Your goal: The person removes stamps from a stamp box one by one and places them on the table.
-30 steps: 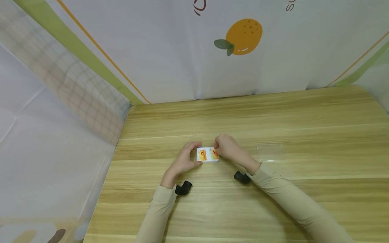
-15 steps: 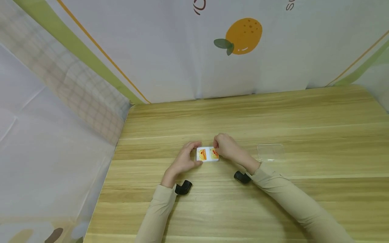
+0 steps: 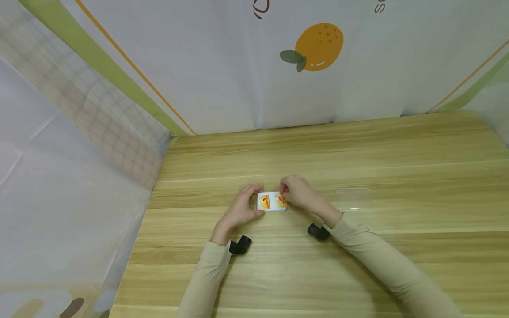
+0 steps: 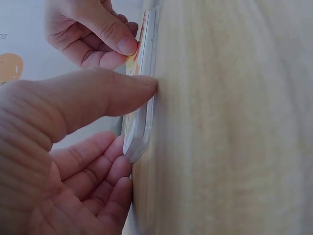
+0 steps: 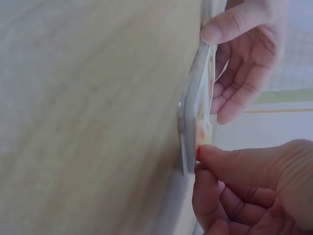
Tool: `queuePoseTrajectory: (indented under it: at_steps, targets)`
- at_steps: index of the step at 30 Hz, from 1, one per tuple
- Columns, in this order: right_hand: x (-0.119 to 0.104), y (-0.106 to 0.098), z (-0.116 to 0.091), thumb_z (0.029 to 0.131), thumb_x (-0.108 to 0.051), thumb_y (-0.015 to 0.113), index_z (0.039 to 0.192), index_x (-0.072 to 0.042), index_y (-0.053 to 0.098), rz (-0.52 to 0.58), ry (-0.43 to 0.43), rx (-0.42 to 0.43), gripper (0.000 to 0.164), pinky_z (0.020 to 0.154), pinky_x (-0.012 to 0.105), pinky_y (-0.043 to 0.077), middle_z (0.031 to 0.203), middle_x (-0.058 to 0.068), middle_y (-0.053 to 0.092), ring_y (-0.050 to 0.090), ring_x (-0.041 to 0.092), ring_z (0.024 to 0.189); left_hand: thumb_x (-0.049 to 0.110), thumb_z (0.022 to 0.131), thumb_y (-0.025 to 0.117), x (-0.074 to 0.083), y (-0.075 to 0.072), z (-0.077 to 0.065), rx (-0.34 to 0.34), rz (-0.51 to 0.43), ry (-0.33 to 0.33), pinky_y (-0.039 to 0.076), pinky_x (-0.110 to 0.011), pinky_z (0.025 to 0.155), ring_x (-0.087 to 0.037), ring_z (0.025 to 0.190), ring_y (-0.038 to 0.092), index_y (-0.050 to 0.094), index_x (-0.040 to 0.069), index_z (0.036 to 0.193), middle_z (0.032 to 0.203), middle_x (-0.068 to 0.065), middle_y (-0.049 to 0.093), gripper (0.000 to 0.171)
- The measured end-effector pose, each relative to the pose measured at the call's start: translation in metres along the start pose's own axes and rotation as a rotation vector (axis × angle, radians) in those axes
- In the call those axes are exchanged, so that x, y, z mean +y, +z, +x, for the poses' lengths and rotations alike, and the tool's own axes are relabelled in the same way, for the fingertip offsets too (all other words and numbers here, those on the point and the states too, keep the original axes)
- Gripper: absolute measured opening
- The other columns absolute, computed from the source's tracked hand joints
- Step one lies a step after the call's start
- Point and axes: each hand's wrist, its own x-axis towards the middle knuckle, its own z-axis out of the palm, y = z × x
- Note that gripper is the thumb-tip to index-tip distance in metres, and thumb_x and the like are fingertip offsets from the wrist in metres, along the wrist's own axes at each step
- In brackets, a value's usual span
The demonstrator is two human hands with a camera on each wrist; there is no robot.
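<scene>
A stack of white cards (image 3: 272,201) with orange and yellow pictures lies in a shallow clear plastic case (image 4: 143,134) on the table. My left hand (image 3: 240,206) holds the case at its left end, thumb along the near side and fingers at the far side. At the right end, the thumb and index finger of my right hand (image 3: 297,193) pinch the edge of the top card (image 5: 202,132). In the right wrist view that thumb lies over the card's red and yellow print, with the other fingers curled below.
A clear plastic lid (image 3: 354,199) lies on the wooden table (image 3: 338,154) to the right, close to my right forearm. Black wrist mounts (image 3: 240,245) stick out from both sleeves. A printed cloth (image 3: 222,66) hangs behind the table and along its left side.
The right hand and wrist have shifted very slightly to the right, still pinching at the card's edge. The left hand and the lid stay in place.
</scene>
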Motion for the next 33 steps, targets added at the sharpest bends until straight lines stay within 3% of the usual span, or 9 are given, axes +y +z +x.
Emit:
queuePoseTrajectory:
  at_steps: [10, 24, 33]
  targets:
    - [0.007, -0.003, 0.0, 0.077, 0.007, 0.066, 0.072, -0.002, 0.065, 0.096, 0.047, -0.051, 0.01, 0.058, 0.022, 0.046, 0.07, 0.005, 0.062, 0.054, 0.014, 0.064, -0.007, 0.069, 0.076, 0.0, 0.0, 0.0, -0.002, 0.008, -0.001, 0.038, -0.04, 0.103, -0.028, 0.116, 0.047, 0.049, -0.004, 0.129, 0.124, -0.014, 0.054, 0.065]
    - [0.009, -0.01, 0.002, 0.08, 0.004, 0.066, 0.075, 0.0, 0.067, 0.18, 0.129, -0.088, 0.006, 0.056, 0.019, 0.042, 0.069, 0.005, 0.062, 0.052, 0.012, 0.064, -0.007, 0.07, 0.076, 0.001, 0.0, 0.0, -0.002, 0.009, 0.008, 0.037, -0.041, 0.104, -0.029, 0.117, 0.046, 0.049, -0.005, 0.129, 0.125, -0.015, 0.053, 0.065]
    - [0.009, -0.013, 0.0, 0.08, 0.004, 0.066, 0.075, 0.001, 0.067, 0.203, 0.131, -0.081, 0.005, 0.056, 0.02, 0.043, 0.069, 0.005, 0.063, 0.052, 0.012, 0.063, -0.006, 0.069, 0.076, -0.003, 0.001, -0.001, 0.025, 0.009, 0.092, 0.039, -0.038, 0.101, -0.028, 0.112, 0.048, 0.05, -0.007, 0.125, 0.121, -0.015, 0.054, 0.062]
